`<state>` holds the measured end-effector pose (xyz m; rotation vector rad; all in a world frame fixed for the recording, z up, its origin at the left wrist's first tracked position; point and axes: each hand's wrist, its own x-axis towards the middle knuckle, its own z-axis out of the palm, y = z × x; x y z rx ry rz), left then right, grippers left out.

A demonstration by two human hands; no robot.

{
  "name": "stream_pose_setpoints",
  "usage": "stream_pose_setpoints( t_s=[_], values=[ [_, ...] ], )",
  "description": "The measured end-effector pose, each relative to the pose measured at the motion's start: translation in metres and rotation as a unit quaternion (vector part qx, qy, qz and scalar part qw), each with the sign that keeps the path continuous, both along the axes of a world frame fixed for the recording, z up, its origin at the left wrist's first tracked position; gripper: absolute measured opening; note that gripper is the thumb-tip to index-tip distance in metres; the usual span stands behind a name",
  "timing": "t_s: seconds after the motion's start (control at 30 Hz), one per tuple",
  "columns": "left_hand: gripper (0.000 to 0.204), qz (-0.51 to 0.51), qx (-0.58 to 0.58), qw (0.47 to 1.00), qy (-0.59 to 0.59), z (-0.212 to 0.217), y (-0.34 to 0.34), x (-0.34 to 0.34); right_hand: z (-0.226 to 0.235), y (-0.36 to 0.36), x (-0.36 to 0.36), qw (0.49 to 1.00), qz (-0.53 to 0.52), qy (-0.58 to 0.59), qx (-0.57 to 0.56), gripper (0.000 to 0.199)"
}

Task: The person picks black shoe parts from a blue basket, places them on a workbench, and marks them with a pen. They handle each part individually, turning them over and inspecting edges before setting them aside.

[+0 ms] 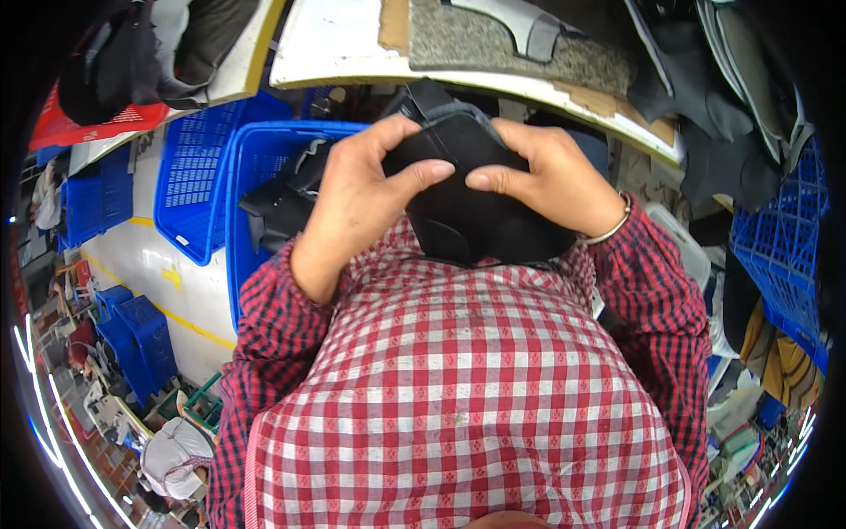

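Note:
Between my two hands is a black sewn piece (476,207) that looks like a shoe upper, with a grey edge along its top; its exact kind is hard to make out. My left hand (366,181) grips its left upper side, thumb pressed on the front and fingers hidden behind. On the right upper side my right hand (555,172) holds it the same way, its thumb close to the left one. The piece hangs in front of my red-and-white checked apron (467,370), its lower part against the cloth.
A white-edged worktable (335,53) stands ahead, bearing a grey speckled board (476,44). Dark cut pieces (705,115) hang over its right end. At the left, a blue crate (233,203) holds black pieces (278,207). Another blue crate (780,238) stands at the right.

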<state>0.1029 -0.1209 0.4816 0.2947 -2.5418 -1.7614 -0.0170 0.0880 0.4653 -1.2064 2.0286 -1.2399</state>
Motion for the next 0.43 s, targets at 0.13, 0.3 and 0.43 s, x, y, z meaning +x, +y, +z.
stream_pose_setpoints(
  t_s=[0.13,0.3,0.43],
  values=[
    [0.02,-0.032,0.049,0.998,-0.021,0.003,0.004,0.001,-0.002,0.004,0.005,1.0,0.007,0.01,-0.012,0.035],
    [0.019,-0.028,0.058,0.998,-0.026,-0.004,0.005,0.002,-0.013,0.008,0.009,1.0,0.006,-0.009,-0.026,0.043],
    [0.019,-0.022,0.076,0.997,-0.023,-0.007,0.005,0.003,-0.017,0.009,0.004,0.998,0.038,0.041,0.012,0.045]
  ],
)
